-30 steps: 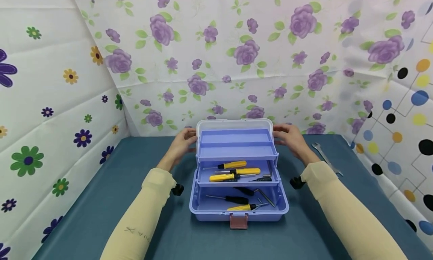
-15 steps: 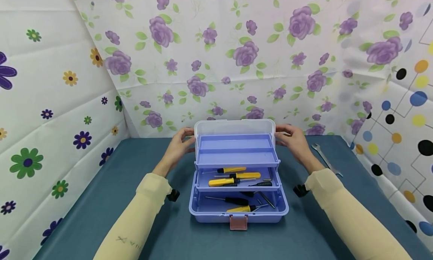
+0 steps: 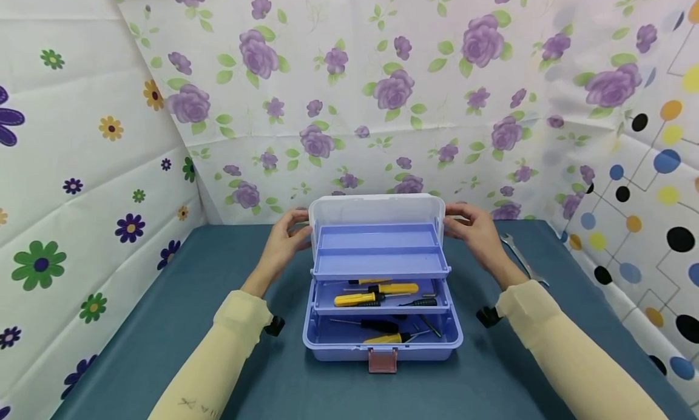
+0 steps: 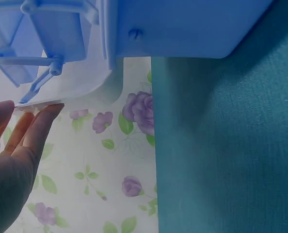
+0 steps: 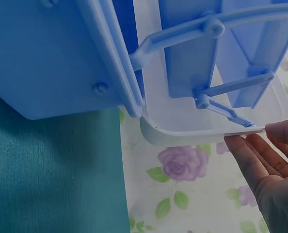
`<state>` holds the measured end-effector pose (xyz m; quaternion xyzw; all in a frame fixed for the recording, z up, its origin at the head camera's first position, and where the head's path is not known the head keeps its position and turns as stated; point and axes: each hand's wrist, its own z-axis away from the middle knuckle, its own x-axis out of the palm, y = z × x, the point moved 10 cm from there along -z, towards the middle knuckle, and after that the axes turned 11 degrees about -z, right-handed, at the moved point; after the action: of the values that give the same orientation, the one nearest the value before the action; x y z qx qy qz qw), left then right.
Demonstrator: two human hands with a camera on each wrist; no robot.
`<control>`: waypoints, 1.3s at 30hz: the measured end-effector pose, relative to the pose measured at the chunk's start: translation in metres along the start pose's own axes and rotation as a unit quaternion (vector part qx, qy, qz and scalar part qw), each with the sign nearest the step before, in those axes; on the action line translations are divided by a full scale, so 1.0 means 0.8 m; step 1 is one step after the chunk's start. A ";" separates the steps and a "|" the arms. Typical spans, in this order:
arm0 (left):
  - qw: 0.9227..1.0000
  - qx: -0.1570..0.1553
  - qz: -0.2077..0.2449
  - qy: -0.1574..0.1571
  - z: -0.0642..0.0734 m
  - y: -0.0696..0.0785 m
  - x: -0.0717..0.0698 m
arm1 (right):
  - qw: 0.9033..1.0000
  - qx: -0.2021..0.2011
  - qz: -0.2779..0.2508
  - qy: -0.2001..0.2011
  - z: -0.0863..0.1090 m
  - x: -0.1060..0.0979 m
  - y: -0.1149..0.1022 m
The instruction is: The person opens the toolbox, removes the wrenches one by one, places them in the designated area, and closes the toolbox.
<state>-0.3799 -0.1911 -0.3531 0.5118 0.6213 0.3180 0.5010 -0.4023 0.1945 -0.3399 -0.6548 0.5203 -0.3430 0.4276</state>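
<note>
A blue-violet toolbox (image 3: 349, 352) stands on the table, its whitish lid (image 3: 377, 209) raised. My left hand (image 3: 284, 237) pinches the lid's left edge, thumb on one side of the rim and fingers on the other in the left wrist view. At the opposite edge, my right hand (image 3: 477, 235) pinches the lid the same way. Linked to the lid are an upper tray (image 3: 380, 264) and a lower tray (image 3: 377, 310). Yellow-handled screwdrivers (image 3: 354, 300) lie in the lower tray. A black screwdriver (image 3: 380, 326) and another yellow one lie in the bottom compartment, partly hidden.
A wrench (image 3: 522, 259) lies on the dark teal table (image 3: 229, 250) to the right of the toolbox. Flower-patterned cloth (image 3: 327, 62) hangs behind. A reddish-brown latch (image 3: 383, 361) hangs down from the toolbox front. Hinged arms (image 5: 183, 39) join the trays at the side.
Both hands have swung the lid a little forward. The two trays have come lower with it, covering more of the tools beneath. The hands are slightly wider apart in the head view.
</note>
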 end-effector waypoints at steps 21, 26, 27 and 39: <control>0.999 0.042 0.017 0.015 0.033 0.009 0.001 | 0.997 -0.060 0.036 0.019 0.037 -0.004 -0.020; 0.998 0.049 0.025 0.012 0.037 0.016 0.000 | 0.998 -0.065 0.020 0.007 0.040 -0.003 -0.025; 0.998 0.049 0.024 0.012 0.037 0.017 -0.001 | 0.998 -0.066 0.018 0.005 0.040 -0.004 -0.026; 0.997 0.076 0.003 0.022 0.044 0.027 -0.003 | 0.988 -0.138 0.050 -0.052 0.045 0.007 -0.044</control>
<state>-0.3397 -0.1920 -0.3430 0.5433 0.6529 0.2822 0.4459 -0.3552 0.1996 -0.3223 -0.6976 0.5718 -0.2119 0.3762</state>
